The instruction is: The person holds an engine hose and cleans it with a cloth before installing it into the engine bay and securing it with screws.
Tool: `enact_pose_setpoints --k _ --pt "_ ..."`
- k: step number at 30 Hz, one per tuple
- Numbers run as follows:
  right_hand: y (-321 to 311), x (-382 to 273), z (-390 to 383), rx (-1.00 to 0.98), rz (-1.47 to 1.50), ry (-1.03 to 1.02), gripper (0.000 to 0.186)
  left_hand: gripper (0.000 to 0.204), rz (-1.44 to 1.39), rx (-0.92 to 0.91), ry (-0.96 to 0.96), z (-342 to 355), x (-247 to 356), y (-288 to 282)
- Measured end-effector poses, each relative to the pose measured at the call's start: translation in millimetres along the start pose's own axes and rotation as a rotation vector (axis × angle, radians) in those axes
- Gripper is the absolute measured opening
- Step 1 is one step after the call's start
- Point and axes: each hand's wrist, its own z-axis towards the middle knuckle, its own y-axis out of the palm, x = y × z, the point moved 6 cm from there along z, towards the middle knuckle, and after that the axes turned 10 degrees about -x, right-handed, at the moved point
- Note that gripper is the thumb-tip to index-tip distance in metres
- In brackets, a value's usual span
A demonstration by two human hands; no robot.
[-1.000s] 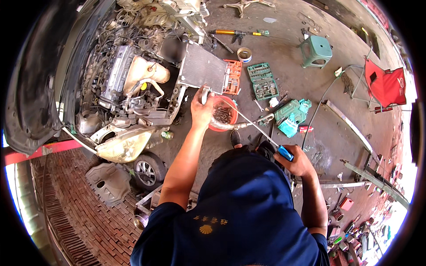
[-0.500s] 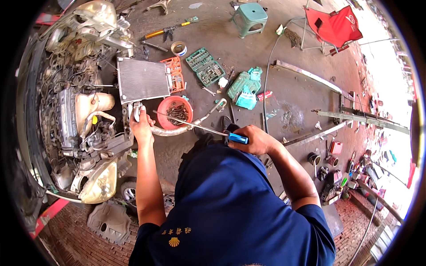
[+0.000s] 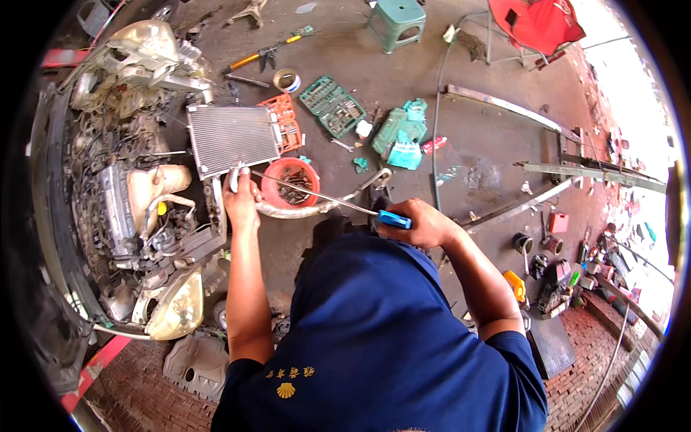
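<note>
My left hand grips a silver metal fitting just below the finned radiator. My right hand is closed around the blue handle of a long screwdriver; its thin shaft slants up-left toward my left hand, where the tip is hard to make out. A curved, dirty metal pipe runs beneath the shaft from near my left hand. Behind it stands a red bucket containing several bolts. To the left is an exposed car engine with a detached-looking headlight at its lower front.
Open socket sets, orange and green, lie beyond the bucket, near a green case. A green stool and red folding chair stand farther back. Metal rails, a hose and scattered tools occupy the right.
Over the last second the view has swung rightward, so the engine, radiator and both hands sit farther left in the picture. Both hands keep their holds.
</note>
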Motion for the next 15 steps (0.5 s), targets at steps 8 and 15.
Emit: enact_pose_setpoints --k 8,15 --pt "-8.1 -8.8 3.1 -0.082 0.024 0.048 0.036 0.017 -0.088 -0.046 0.004 9.2 -1.4 -8.4" --pt "-16.8 -11.2 8.9 -0.112 0.104 0.089 0.036 0.02 -0.043 -0.04 -0.003 7.4 1.5 -6.0"
